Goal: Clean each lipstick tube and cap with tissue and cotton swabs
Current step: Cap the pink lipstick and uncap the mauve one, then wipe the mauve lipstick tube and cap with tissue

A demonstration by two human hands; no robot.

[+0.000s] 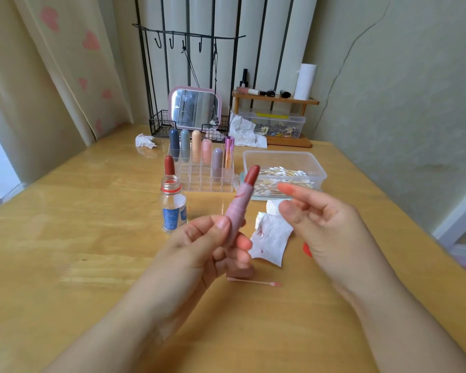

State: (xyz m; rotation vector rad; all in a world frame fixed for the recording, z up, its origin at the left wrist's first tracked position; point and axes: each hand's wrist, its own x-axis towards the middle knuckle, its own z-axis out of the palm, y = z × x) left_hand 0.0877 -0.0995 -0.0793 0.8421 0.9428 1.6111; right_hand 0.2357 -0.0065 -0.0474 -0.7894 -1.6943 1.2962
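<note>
In the head view, your left hand (213,238) sits at centre frame with its fingers (222,223) curled round the lower barrel of the pink lipstick tube (237,208), which tilts up and to the right with its red-brown bullet (252,175) wound out and bare. A red smear marks the barrel just below the bullet. Your right hand (323,219) hovers just right of the tube, fingers loose and holding nothing, the forefinger tip stained red.

The tube looks light, rigid and smooth, so it may twist in a lax hold; keep your grip low on the barrel, as now. The bullet is soft and waxy and would likely dent or snap, so steer clear of it.

Below the right hand, a stained tissue (271,239) lies on the worktop (92,265), and a used cotton swab (253,281) lies lower centre. The tub of clean swabs (283,170) stands right of centre, a clear rack of capped lipsticks (202,168) upper centre, and an open bottle (172,205) to its left.
</note>
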